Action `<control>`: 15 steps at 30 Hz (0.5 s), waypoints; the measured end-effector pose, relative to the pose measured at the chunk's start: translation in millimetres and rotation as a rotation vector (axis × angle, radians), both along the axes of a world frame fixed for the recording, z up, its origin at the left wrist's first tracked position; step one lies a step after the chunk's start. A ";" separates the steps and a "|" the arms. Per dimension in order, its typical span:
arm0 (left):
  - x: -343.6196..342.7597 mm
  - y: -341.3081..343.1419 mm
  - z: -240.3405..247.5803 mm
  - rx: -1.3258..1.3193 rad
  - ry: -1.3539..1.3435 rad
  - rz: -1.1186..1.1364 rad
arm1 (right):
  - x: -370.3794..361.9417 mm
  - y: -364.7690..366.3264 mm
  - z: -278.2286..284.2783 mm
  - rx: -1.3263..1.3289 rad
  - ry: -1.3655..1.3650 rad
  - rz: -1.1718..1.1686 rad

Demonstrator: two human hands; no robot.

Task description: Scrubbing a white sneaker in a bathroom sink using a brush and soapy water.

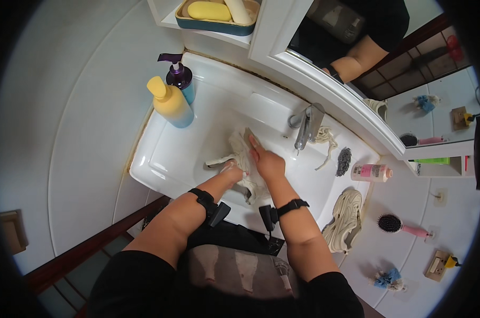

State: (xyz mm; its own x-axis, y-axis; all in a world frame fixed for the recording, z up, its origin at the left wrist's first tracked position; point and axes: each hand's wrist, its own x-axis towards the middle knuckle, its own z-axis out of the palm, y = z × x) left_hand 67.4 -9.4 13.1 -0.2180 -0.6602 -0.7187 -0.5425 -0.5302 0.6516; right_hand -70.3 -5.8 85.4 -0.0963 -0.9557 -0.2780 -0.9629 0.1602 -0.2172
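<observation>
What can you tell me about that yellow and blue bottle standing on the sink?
The bottle looks smooth and plastic, yellow fading to blue toward the base, with a rounded yellow top. It stands upright on the left side of the white sink, partly hiding a purple-topped pump bottle. Neither the left hand nor the right hand touches it.
</observation>
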 end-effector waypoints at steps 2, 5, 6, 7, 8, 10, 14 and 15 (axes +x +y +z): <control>1.5 -3.5 3.4 -0.011 -0.029 -0.021 | -5.3 0.0 3.4 0.009 -0.007 0.007; 5.6 -1.3 4.2 0.012 0.051 -0.005 | -26.2 33.1 -4.7 0.019 -0.026 0.053; 8.9 0.8 5.1 0.045 0.153 0.045 | -31.5 55.0 -7.8 0.039 -0.012 0.073; 9.6 0.0 11.1 0.047 0.156 0.046 | -36.1 78.5 -9.2 0.060 0.003 0.091; 9.6 -2.6 21.5 0.028 0.044 -0.038 | -39.2 103.3 -8.0 0.119 -0.008 0.059; 5.9 -5.7 25.8 0.009 -0.067 -0.120 | -42.8 118.2 -5.9 0.180 -0.017 0.030; 1.5 -12.5 31.9 0.089 -0.194 -0.216 | -31.9 87.8 -10.4 0.099 0.005 0.064; 0.9 -14.0 34.9 0.119 -0.182 -0.211 | -26.1 67.6 -12.7 0.074 0.008 0.053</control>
